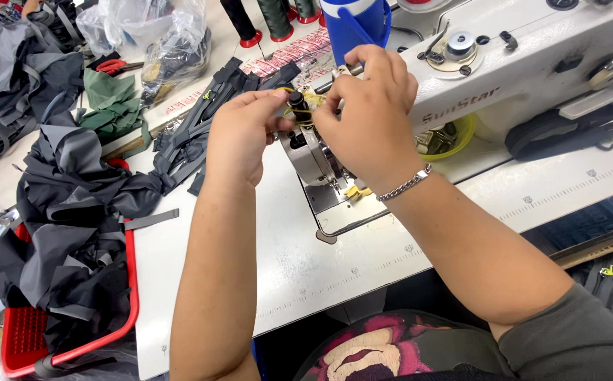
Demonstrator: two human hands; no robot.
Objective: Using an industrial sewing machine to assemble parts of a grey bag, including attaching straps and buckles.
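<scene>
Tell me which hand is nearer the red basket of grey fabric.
Left. The left hand is at the sewing machine's head, on the side toward the red basket; the right hand is on the far side of it, further from the basket.

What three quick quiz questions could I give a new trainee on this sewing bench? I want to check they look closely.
1. True or false: both hands meet at the head end of the sewing machine.
2. What lies in the red basket at the table's left edge? A) thread cones B) dark grey fabric pieces C) scissors
3. What is worn on the wrist of the right hand?

Key
1. True: the left hand and the right hand pinch at a small dark part with yellow thread there.
2. B: the dark grey fabric pieces are piled in it.
3. A silver chain bracelet.
</scene>
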